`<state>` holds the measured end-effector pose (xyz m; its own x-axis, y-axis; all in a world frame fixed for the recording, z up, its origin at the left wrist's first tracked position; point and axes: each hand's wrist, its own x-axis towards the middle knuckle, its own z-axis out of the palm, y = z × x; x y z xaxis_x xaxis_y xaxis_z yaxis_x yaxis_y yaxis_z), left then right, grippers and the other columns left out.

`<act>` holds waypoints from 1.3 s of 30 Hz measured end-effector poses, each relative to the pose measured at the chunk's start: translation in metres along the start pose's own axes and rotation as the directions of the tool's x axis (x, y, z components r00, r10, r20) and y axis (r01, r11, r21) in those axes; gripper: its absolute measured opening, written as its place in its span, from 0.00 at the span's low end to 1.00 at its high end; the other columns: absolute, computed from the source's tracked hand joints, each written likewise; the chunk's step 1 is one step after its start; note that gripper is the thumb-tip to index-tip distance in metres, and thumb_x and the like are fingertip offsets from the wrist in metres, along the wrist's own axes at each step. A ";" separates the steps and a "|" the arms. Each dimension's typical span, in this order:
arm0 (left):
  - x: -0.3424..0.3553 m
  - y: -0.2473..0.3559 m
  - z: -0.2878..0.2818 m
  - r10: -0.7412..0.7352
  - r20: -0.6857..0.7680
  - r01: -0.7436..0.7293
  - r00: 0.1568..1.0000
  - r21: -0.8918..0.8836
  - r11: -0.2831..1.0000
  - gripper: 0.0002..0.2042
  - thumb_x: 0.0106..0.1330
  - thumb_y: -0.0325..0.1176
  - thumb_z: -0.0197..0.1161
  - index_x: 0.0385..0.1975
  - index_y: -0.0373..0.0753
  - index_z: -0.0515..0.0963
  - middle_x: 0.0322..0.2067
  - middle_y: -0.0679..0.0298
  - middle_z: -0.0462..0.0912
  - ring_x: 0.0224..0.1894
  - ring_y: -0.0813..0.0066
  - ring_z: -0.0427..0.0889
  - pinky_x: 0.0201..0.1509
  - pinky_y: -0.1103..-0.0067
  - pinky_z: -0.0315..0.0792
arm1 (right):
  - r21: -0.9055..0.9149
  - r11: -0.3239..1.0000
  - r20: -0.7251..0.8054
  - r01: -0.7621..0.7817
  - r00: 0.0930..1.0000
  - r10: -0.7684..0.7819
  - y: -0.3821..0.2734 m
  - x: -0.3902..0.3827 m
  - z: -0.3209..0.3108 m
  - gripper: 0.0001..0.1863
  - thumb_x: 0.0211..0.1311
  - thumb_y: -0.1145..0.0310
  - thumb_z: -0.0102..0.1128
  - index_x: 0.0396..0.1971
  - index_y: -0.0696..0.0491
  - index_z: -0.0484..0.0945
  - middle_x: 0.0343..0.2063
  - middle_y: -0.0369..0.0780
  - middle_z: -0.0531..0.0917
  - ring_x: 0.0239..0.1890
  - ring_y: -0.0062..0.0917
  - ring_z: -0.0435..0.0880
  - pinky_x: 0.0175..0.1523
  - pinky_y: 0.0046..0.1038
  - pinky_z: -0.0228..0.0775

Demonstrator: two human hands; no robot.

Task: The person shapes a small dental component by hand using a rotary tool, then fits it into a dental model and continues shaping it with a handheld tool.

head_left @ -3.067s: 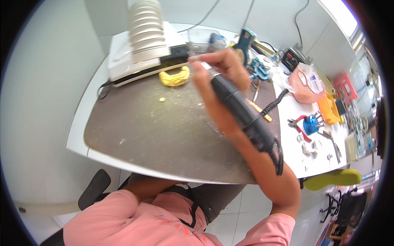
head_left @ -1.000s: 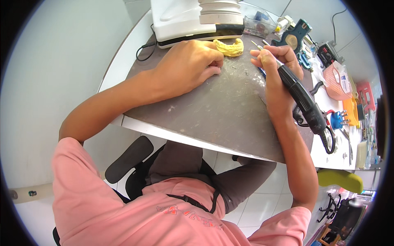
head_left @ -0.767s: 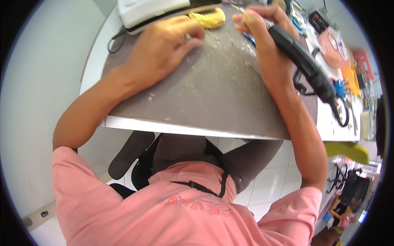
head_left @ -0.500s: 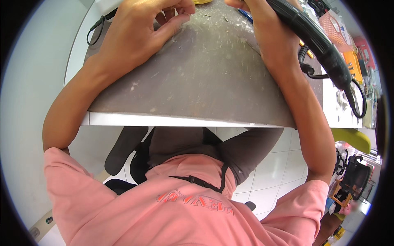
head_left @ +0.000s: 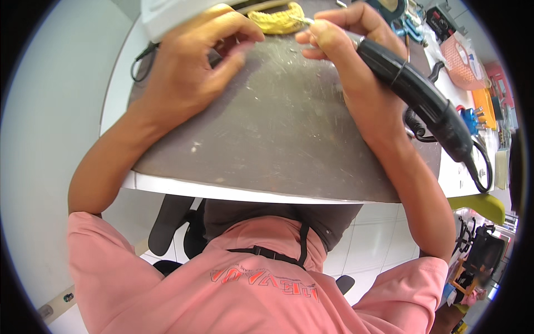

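My right hand is closed pen-fashion around a black rotary handpiece. Its body slopes back over my wrist, and a black cable leaves its rear end. A thin metal tip sticks out beyond my fingers, close to the right part of a yellow dental cast. I cannot tell whether tip and cast touch. My left hand hovers by the cast's left end, its fingers curled and the thumb brought toward them. Whatever lies between those fingertips is hidden or too small to make out.
Grey, scratched matting covers the white-edged table, with pale crumbs on it. A white box-like device stands at the far left. To the right are a pink basket, an orange tray and a blue tool.
The view has shifted, so the far table shows more and the yellow cast is now in sight. The handpiece's metal tip now appears beside the cast. My left hand's fingers stay curled.
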<state>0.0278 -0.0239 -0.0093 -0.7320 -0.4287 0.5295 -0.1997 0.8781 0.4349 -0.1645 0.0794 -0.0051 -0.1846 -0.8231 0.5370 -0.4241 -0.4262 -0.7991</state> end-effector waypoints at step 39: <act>0.028 0.016 0.000 -0.496 0.336 0.421 0.801 -0.905 0.067 0.12 0.65 0.30 0.60 0.45 0.33 0.73 0.39 0.65 0.78 0.39 0.83 0.76 0.46 0.84 0.73 | 0.021 0.995 0.001 -0.097 0.995 0.097 -0.007 0.043 -0.003 0.09 0.59 0.75 0.58 0.36 0.60 0.70 0.31 0.39 0.78 0.33 0.19 0.80 0.39 0.19 0.70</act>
<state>0.0039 -0.0220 0.0122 -0.7061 -0.7072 -0.0358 0.2679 -0.3136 0.9110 -0.1722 0.0482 0.0241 -0.2241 -0.8611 0.4563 -0.3854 -0.3517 -0.8531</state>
